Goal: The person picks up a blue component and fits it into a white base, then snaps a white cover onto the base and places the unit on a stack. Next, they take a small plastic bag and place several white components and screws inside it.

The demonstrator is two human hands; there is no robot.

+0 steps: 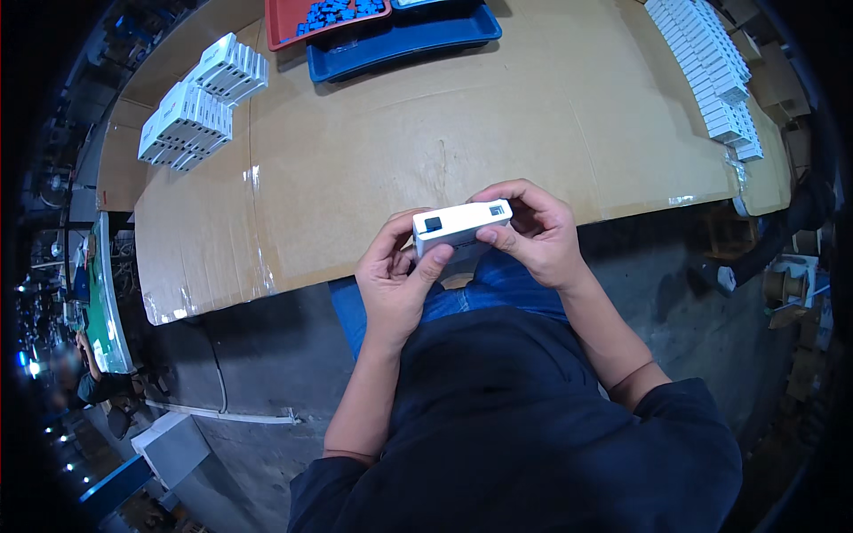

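Note:
Between both hands I hold a small white rectangular box-shaped casing [464, 218], over my lap at the table's near edge. A dark square opening shows near its left end and a smaller square one near its right end. My left hand [394, 271] grips the left end, thumb on the near face and fingers behind. At the other end, my right hand [540, 233] pinches the casing, its thumb on the near face and its fingers curled over the far side. The casing's underside is hidden.
The cardboard-covered table [391, 151] spreads ahead. Stacked white casings [191, 120] stand at far left, and long rows of similar white pieces [706, 71] at far right. A blue tray [404, 49] and a red tray [283, 27] with small blue parts [333, 13] sit at the back.

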